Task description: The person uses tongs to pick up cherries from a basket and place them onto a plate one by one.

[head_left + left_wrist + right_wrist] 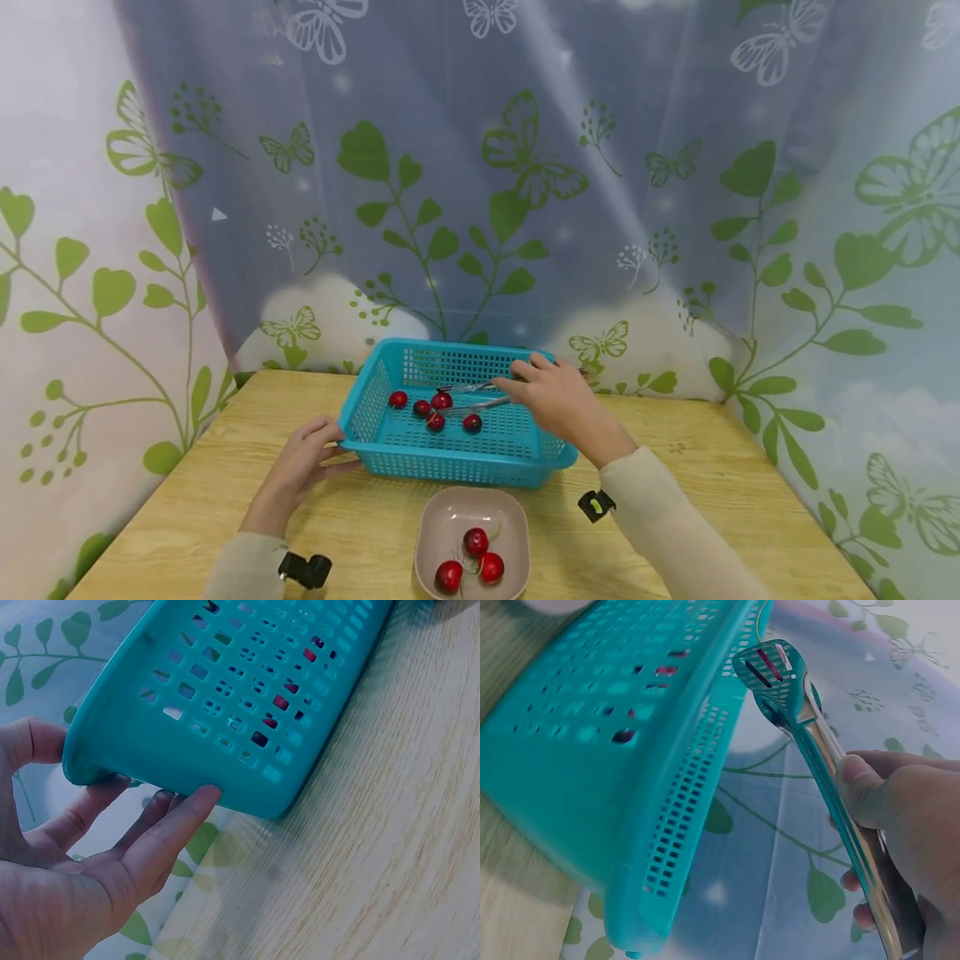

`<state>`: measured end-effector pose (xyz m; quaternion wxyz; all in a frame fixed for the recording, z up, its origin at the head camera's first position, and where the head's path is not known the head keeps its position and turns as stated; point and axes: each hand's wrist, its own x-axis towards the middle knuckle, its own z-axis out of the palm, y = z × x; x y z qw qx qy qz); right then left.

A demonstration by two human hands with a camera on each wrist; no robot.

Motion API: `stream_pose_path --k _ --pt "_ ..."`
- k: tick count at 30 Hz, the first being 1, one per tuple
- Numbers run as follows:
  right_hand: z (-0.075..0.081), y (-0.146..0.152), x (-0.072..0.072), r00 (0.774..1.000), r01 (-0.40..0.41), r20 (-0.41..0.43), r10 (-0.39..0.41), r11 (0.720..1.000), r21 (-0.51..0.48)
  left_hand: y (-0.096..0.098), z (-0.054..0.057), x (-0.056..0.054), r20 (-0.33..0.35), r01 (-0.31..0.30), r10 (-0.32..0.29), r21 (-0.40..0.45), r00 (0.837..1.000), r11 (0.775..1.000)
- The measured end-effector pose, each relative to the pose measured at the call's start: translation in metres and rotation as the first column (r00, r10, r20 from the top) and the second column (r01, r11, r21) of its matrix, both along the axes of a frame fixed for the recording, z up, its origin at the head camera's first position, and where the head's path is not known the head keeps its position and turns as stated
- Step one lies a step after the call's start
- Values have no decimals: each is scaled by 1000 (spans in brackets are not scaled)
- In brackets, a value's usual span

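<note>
Grasped in your right hand [558, 400], tongs [483, 405] slant into the basket [450, 468], apparently to reach its cherries [442, 401]; your left hand [298, 460] grips its left end, likely for steadiness.

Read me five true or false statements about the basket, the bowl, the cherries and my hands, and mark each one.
1. The right hand holds metal tongs. True.
2. The left hand rests in the bowl. False: it grips the blue basket at one end.
3. The bowl holds three cherries. True.
4. The blue basket has no fruit in it. False: several basket cherries lie inside.
5. The bowl is nearer the person than the basket. True.
</note>
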<state>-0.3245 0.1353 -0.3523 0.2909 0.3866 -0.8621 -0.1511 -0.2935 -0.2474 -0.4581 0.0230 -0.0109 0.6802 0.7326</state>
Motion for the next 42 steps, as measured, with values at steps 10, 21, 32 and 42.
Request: stream_pose_path --k 10,21,32,42 --pt "-2 12 18 998 -53 -27 51 996 -76 0 1 0 6 -4 4 -7 1000 1000" --pt "-2 24 35 998 -58 2 59 987 -148 0 1 1 10 -5 5 -6 1000 1000" --pt "-6 30 59 996 -71 36 80 975 -210 2 0 0 -3 -2 2 -3 1000 1000" --pt "-14 36 77 989 -67 105 102 952 -298 1 1 1 -1 8 -8 -6 1000 1000"
